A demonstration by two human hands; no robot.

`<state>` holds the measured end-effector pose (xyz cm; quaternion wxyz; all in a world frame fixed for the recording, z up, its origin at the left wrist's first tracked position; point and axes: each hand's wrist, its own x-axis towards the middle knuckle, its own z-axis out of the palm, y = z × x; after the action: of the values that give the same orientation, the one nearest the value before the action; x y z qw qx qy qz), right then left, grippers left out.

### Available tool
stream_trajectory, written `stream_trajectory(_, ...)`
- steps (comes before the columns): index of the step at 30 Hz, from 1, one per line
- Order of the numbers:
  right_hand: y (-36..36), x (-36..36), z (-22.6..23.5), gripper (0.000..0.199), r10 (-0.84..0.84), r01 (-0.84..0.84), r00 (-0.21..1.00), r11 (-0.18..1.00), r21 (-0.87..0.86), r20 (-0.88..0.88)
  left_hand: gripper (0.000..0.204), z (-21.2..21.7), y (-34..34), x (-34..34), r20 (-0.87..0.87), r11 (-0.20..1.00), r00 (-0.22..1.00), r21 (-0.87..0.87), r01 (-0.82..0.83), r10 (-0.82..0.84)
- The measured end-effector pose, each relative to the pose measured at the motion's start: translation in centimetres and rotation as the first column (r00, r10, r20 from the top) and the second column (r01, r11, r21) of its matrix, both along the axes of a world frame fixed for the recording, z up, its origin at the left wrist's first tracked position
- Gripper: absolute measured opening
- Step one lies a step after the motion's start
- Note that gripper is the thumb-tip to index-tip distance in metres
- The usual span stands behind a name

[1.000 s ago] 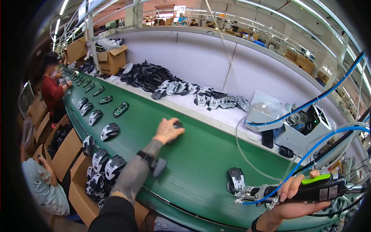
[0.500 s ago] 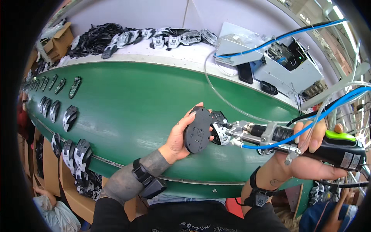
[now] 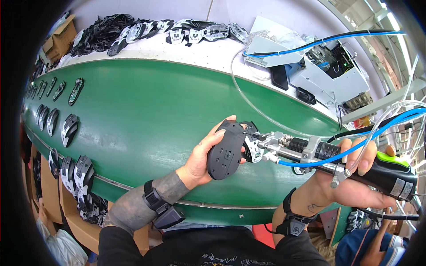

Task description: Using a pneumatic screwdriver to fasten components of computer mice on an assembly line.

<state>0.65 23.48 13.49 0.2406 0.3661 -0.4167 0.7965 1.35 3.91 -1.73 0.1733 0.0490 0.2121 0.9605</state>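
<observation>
My left hand (image 3: 199,162) is closed around a black computer mouse (image 3: 225,153), its underside with screw holes facing me. In my right hand (image 3: 350,177) is a power screwdriver (image 3: 326,153), black-bodied with a bright green lever, joined to a blue hose (image 3: 377,133). Its nozzle end points left at the mouse's right edge; whether the bit touches cannot be made out. Just behind that edge sits a black-and-white mouse shell (image 3: 253,146) on the green belt, partly hidden by the mouse and the tool.
Circuit boards (image 3: 76,91) and mouse shells (image 3: 69,130) line the green conveyor (image 3: 133,115) at left. More shells (image 3: 176,35) and a black pile (image 3: 104,35) lie on the white ledge. A white machine (image 3: 333,80) stands at back right. Cardboard boxes (image 3: 84,224) stand below left.
The mouse has tilted in my left hand, its lower end swinging left. My right hand with the screwdriver has stayed nearly in place. The whole view has shifted slightly.
</observation>
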Motion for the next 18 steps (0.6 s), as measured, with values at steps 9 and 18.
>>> stream_trajectory(9,0.3,0.6,0.3,0.080,0.018,-0.017,0.999,1.000,-0.017,0.028,0.057,0.8,-0.1,0.2,-0.038,0.998,0.999,0.057,0.033,-0.031)
stream_trajectory(18,0.9,1.1,0.8,0.082,0.035,-0.032,0.999,0.995,-0.096,0.034,0.049,-0.6,-0.2,-0.9,0.160,0.994,0.986,-0.111,-0.024,0.042)
